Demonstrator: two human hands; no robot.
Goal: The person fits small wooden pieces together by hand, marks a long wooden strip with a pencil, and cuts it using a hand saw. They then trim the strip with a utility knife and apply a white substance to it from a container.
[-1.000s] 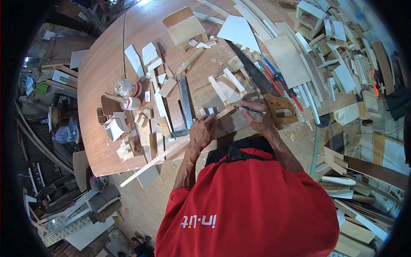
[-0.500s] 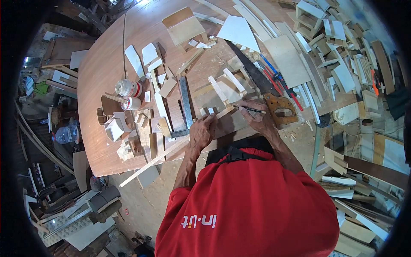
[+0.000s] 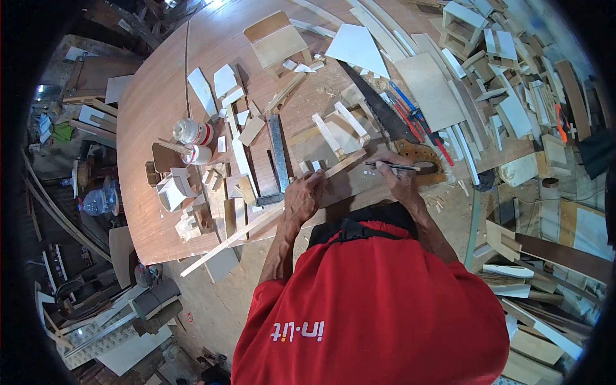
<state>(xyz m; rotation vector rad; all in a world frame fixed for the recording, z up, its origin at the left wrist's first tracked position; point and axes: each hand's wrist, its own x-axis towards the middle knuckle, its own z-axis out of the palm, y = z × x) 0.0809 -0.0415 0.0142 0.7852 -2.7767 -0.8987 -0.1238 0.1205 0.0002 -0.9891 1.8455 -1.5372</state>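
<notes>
My left hand (image 3: 303,197) is closed on a long thin wooden strip (image 3: 234,242) that runs slantwise over the table's near edge. The strip's far end rests near a small wooden piece with two upright bars (image 3: 343,131). To the right, my right hand (image 3: 399,179) grips a dark pencil (image 3: 401,167), held roughly level, apart from the strip. Behind that hand lies a handsaw (image 3: 378,109), its wooden handle partly hidden by the fingers. A metal try square (image 3: 278,157) lies just beyond my left hand.
Glue jars (image 3: 194,132) and small wooden boxes (image 3: 174,189) stand on the left of the brown table (image 3: 151,128). Red and blue tools (image 3: 417,119) lie beyond the saw beside a flat board (image 3: 430,91). Offcuts (image 3: 510,119) pile up at the right.
My right hand has drawn back to the right, away from the strip's end, with the pencil in it. My left hand and the strip have hardly moved.
</notes>
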